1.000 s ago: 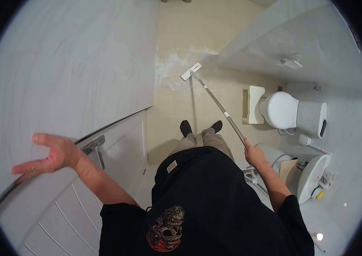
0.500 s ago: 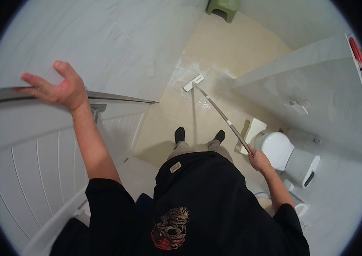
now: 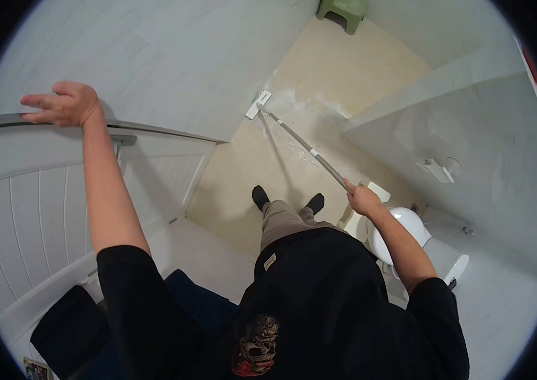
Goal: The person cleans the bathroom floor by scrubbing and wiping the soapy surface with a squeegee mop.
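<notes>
My right hand (image 3: 364, 199) is wrapped round the upper end of a long-handled floor scrub brush (image 3: 314, 154). Its white rectangular head (image 3: 258, 105) lies on the beige floor against the base of the left wall. Whitish wet smears (image 3: 290, 101) mark the floor beside the head. With fingers spread, my left hand (image 3: 65, 104) rests at the top edge of a white grooved door (image 3: 46, 190), holding nothing loose. A metal door handle (image 3: 122, 140) sits just below that hand.
A white toilet (image 3: 408, 221) stands close on my right, with a pale step-like piece (image 3: 379, 191) by it. A partition wall (image 3: 433, 107) juts out ahead on the right. The green stool (image 3: 344, 11) is at the far end. My feet (image 3: 261, 197) are in dark socks.
The brush head has slid left, up to the wall, and my right hand has moved left with the handle. My left hand stays at the door's top edge; the view has shifted slightly.
</notes>
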Demonstrator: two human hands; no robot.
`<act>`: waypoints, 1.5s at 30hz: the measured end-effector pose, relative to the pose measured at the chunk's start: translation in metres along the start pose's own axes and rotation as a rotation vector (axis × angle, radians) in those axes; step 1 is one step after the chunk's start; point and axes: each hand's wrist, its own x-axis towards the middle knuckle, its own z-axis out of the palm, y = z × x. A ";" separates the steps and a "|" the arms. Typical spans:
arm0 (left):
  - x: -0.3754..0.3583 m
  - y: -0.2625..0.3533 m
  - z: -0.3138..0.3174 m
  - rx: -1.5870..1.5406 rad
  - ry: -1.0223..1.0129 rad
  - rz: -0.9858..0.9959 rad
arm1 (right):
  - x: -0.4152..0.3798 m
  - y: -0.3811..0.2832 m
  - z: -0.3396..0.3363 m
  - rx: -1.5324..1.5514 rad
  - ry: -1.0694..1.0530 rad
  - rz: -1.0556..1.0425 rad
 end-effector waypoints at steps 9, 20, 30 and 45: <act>0.004 0.004 0.001 0.096 -0.059 -0.057 | -0.135 0.131 0.019 -0.093 -0.082 0.227; 0.004 0.003 0.003 0.127 -0.033 -0.048 | -0.218 0.206 0.050 -0.066 -0.086 0.203; 0.004 -0.005 0.011 0.137 -0.077 -0.092 | -0.024 0.068 -0.007 -0.106 -0.042 0.089; -0.210 0.194 -0.140 -0.785 -0.898 0.167 | -0.026 -0.012 -0.061 1.169 -0.224 -0.303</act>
